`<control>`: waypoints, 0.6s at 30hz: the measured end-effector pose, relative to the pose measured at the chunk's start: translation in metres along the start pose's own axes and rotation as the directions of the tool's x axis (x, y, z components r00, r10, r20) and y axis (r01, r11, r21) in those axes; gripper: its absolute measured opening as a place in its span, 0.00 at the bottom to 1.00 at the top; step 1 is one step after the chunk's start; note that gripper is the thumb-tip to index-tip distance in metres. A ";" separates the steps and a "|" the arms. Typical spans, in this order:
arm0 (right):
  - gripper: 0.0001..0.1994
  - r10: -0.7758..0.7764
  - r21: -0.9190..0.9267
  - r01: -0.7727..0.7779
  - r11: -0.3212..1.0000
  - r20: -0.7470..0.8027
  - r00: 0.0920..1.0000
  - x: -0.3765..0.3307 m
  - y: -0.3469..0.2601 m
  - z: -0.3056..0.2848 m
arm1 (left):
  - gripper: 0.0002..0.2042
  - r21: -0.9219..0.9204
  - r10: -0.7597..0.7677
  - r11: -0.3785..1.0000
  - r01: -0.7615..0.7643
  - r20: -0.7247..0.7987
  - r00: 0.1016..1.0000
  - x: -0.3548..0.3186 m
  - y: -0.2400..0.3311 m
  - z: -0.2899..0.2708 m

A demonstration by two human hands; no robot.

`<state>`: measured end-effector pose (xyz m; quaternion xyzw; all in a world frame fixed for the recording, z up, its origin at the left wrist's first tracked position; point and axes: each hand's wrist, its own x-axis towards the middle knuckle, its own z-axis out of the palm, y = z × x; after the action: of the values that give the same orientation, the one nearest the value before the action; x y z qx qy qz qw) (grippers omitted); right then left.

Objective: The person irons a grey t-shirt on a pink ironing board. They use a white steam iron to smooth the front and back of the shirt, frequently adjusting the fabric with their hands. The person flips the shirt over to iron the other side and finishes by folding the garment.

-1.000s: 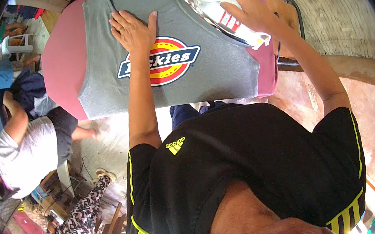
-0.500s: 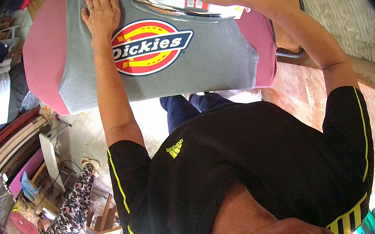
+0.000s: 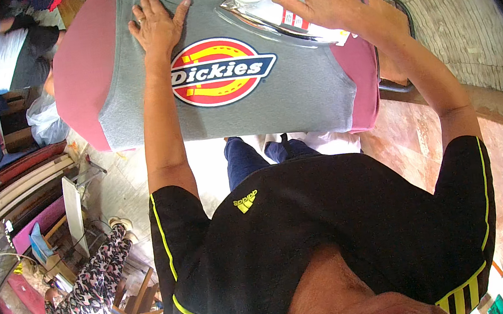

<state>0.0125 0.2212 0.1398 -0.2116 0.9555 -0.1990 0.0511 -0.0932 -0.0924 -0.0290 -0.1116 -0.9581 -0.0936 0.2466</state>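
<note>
A grey sleeveless shirt lies spread flat over a pink-covered ironing board. On its chest is a round red, yellow and dark blue printed emblem. My left hand rests flat on the cloth above and left of that print, fingers stretched and thumb spread. My right hand is closed around the white handle of an iron. The iron's shiny soleplate points left and lies on the shirt, up and right of the print.
A black metal frame stands at the board's right end, by a woven mat surface. Stacked boards and a clear plastic bag sit to the left. One person in patterned clothes is at lower left, another at upper left.
The iron has slid a little to the right across the shirt in my right hand. My left thumb is spread wider. The whole view has shifted, and more of the upper-left person shows.
</note>
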 end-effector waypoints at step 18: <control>0.18 -0.318 -0.082 0.312 0.947 -0.071 0.946 0.124 -0.048 0.039 | 0.24 -0.078 0.250 0.967 -0.241 0.157 0.955 0.112 -0.093 0.018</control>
<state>-0.0745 0.1143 0.1216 -0.3546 0.9171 -0.1798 -0.0285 -0.2206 -0.1590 -0.0007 -0.2442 -0.9508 -0.0805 0.1727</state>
